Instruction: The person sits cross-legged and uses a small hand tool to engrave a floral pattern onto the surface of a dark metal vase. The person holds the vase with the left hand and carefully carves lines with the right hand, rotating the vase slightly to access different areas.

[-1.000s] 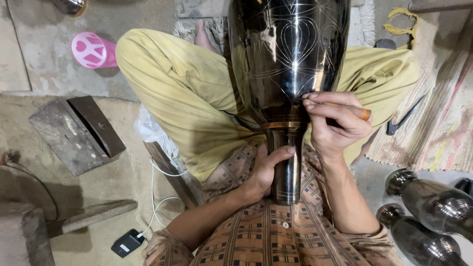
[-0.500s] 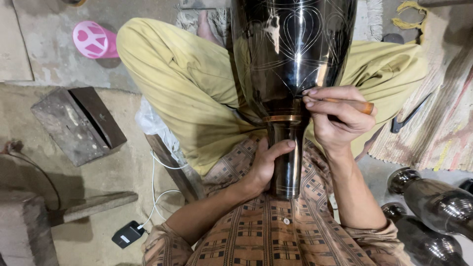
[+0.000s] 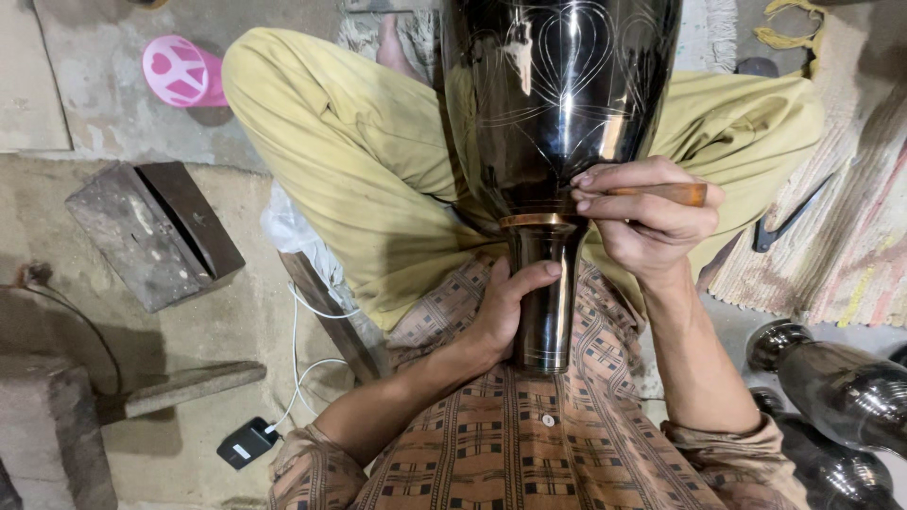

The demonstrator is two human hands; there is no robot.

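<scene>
A tall black metal vase (image 3: 557,104) with fine engraved line patterns lies across my lap, its wide body pointing away. My left hand (image 3: 505,307) grips its narrow neck just below a copper-coloured band (image 3: 539,220). My right hand (image 3: 642,222) holds a wooden-handled engraving tool (image 3: 666,194) with its tip pressed against the vase just above the band. My crossed legs in yellow-green trousers (image 3: 350,161) support the vase.
A pink cup (image 3: 179,71) stands at the far left. A dark metal block (image 3: 156,231) and a flat bar (image 3: 184,385) lie on the concrete floor. A charger with white cable (image 3: 248,442) sits near my left elbow. More shiny vases (image 3: 841,387) lie at right, scissors (image 3: 789,219) on a mat.
The vase has turned and shifted slightly in my lap. My right hand has moved the tool a little along the surface near the band. My left hand keeps its grip.
</scene>
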